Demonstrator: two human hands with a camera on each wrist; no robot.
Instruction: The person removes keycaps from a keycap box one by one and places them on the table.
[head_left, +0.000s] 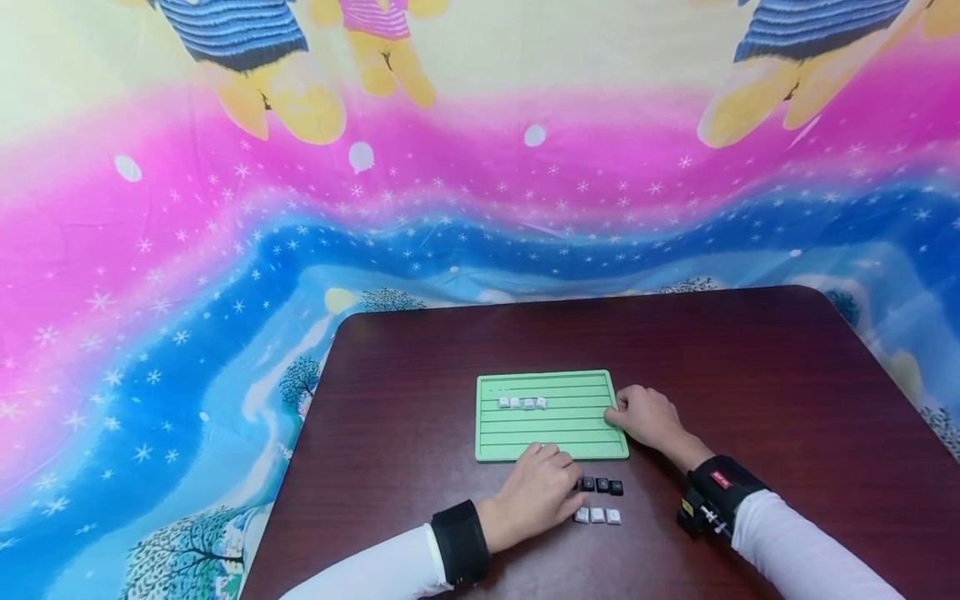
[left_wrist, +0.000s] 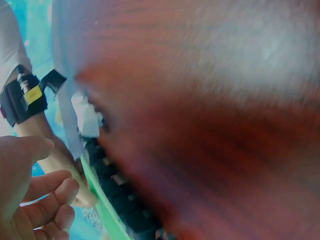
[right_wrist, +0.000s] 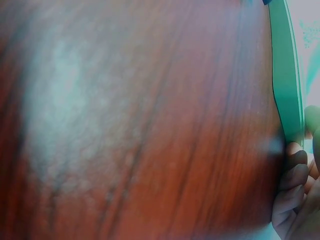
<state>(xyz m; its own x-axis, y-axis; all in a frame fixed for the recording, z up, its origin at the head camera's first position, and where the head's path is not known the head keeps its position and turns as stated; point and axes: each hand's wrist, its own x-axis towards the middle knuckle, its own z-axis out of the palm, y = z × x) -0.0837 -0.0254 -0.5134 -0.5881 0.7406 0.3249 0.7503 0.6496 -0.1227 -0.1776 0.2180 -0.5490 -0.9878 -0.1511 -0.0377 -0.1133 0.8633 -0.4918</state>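
Observation:
A green ridged tray [head_left: 551, 438] lies on the table, with several white keycaps [head_left: 515, 403] lined up on its upper left part. At the tray's right edge, my right hand [head_left: 651, 417] pinches the rim, thumb on top; the right wrist view shows its curled fingers at the tray's side [right_wrist: 287, 75]. My left hand [head_left: 534, 492] hovers in front of the tray, fingers loosely bent. Thumb and fingers [left_wrist: 52, 187] are apart with nothing between them. Beside it sit a row of black keycaps [head_left: 602, 484], partly hidden by the hand, and a nearer row of white keycaps [head_left: 597, 516].
The dark reddish-brown table [head_left: 765, 375] has rounded far corners. Behind it hangs a colourful printed cloth [head_left: 480, 167]. Black straps with small cameras [head_left: 693, 510] sit on the wrists.

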